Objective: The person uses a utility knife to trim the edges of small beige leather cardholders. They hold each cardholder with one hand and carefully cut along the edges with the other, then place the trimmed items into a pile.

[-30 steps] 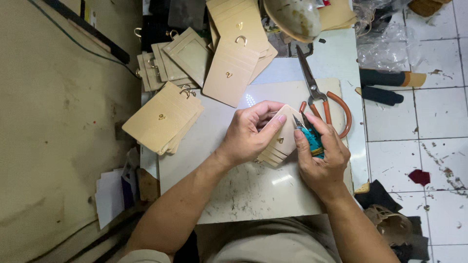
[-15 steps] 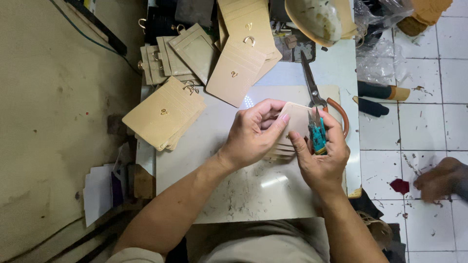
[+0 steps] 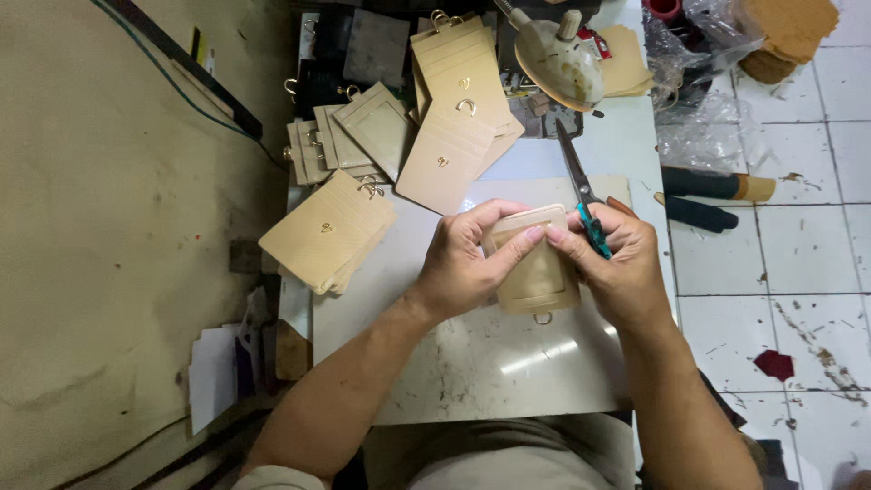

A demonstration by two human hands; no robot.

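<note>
Both hands' fingers [image 3: 522,243] pinch the tan card holder [image 3: 537,277].

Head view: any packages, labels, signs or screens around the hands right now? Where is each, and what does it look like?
No signs or screens.
Clear plastic bags: top right by the tiled floor, crumpled, transparent.
Small red-and-white packet: top centre, behind the dome-shaped tool, mostly hidden.
White papers: lower left beside the table edge, flat sheets.
The left hand and right hand hold a tan card holder, unlabelled.
</note>
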